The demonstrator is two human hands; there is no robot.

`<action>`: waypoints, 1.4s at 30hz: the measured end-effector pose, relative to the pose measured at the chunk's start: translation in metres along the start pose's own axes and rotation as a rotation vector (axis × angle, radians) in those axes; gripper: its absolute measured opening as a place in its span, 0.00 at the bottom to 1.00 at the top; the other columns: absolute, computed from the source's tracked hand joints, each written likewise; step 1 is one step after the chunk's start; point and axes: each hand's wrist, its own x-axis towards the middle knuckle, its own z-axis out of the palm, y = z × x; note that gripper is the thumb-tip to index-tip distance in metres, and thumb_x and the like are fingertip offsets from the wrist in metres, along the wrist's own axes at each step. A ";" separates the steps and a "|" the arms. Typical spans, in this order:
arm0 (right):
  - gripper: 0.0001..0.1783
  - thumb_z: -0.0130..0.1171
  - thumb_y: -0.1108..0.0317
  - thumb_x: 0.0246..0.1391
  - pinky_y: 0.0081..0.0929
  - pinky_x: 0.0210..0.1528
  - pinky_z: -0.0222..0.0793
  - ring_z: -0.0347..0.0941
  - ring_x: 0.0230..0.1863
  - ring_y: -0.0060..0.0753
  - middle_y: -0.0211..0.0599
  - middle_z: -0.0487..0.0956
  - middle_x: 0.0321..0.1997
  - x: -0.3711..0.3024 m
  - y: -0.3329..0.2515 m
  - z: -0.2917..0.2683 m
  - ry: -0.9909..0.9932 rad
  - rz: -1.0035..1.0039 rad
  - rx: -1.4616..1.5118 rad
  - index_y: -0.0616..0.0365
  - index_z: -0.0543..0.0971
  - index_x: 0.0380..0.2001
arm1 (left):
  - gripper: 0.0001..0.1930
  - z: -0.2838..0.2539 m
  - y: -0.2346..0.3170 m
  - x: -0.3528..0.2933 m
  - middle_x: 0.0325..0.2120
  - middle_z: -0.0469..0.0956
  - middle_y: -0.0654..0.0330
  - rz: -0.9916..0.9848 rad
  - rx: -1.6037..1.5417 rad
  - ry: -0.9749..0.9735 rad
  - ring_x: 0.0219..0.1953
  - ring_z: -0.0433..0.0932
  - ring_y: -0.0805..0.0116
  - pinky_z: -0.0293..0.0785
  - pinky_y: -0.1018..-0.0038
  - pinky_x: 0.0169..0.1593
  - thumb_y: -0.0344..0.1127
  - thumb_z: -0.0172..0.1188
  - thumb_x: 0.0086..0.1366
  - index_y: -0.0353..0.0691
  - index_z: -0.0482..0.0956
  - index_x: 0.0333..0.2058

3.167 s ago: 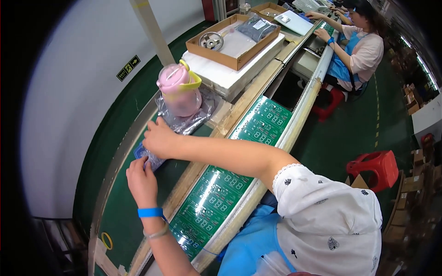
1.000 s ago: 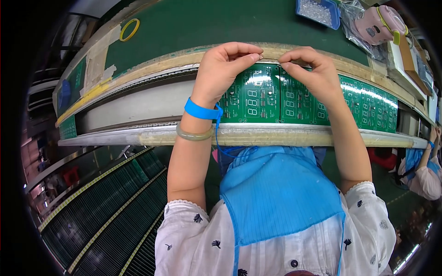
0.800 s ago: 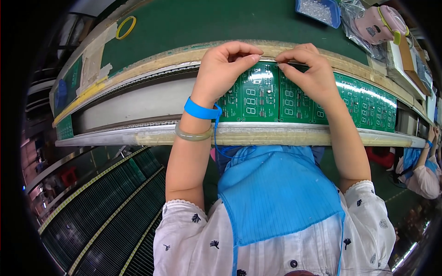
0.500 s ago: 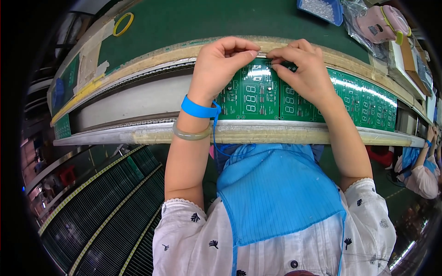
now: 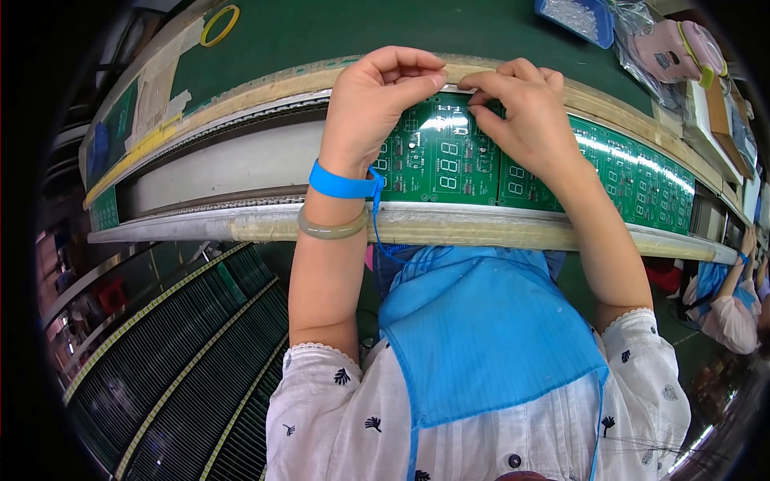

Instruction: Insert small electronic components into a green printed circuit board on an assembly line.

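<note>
My left hand (image 5: 370, 100) hovers at the far edge of a green circuit board (image 5: 417, 172), its thumb and fingertips pinched together. Anything in that pinch is too small to make out. A blue strap with a cord and a pale bangle circle this wrist. Just to the right, my right hand (image 5: 529, 116) bends over the same far edge, thumb and fingers curled close together. What it holds, if anything, I cannot make out. The board carries white digit displays and small parts. Further green boards (image 5: 634, 180) lie to its right, partly behind my right hand and forearm.
The boards sit between two long rails; the near rail (image 5: 473, 230) has a wooden edge. Beyond lie a blue tray (image 5: 603, 18) of small clear parts, a pink container (image 5: 672, 56) and a yellow ring (image 5: 220, 26). Slotted black racks (image 5: 188, 353) stand lower left. Another person (image 5: 726, 309) is far right.
The view has shifted slightly. My left hand sits a little farther up and left of the board's displays, while my right hand keeps nearly the same curled pose. The boards appear slightly farther right.
</note>
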 end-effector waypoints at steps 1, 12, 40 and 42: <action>0.15 0.61 0.70 0.46 0.40 0.50 0.56 0.73 0.43 0.31 0.23 0.80 0.27 0.001 -0.001 0.000 -0.002 0.007 -0.023 0.48 0.84 0.40 | 0.09 -0.001 0.000 0.000 0.33 0.82 0.63 0.000 -0.001 0.003 0.35 0.78 0.78 0.75 0.83 0.42 0.24 0.67 0.57 0.35 0.83 0.39; 0.14 0.60 0.73 0.45 0.43 0.47 0.55 0.72 0.41 0.33 0.29 0.81 0.25 0.003 -0.016 0.004 0.049 0.020 -0.140 0.50 0.83 0.37 | 0.06 -0.001 -0.005 -0.002 0.27 0.81 0.68 0.053 0.195 0.042 0.30 0.74 0.83 0.72 0.84 0.35 0.25 0.68 0.56 0.36 0.85 0.34; 0.14 0.62 0.70 0.47 0.44 0.48 0.55 0.73 0.43 0.36 0.30 0.82 0.28 -0.003 -0.008 0.009 0.072 0.059 -0.080 0.49 0.81 0.41 | 0.07 0.010 -0.018 -0.004 0.28 0.83 0.69 0.139 0.678 -0.038 0.27 0.70 0.83 0.67 0.84 0.32 0.25 0.67 0.56 0.37 0.85 0.35; 0.15 0.63 0.69 0.47 0.44 0.49 0.55 0.73 0.43 0.36 0.30 0.82 0.28 -0.004 -0.007 0.007 0.074 0.072 -0.070 0.49 0.81 0.41 | 0.07 0.010 -0.019 -0.003 0.28 0.83 0.67 0.221 0.770 -0.056 0.27 0.72 0.81 0.69 0.82 0.32 0.25 0.67 0.56 0.37 0.85 0.35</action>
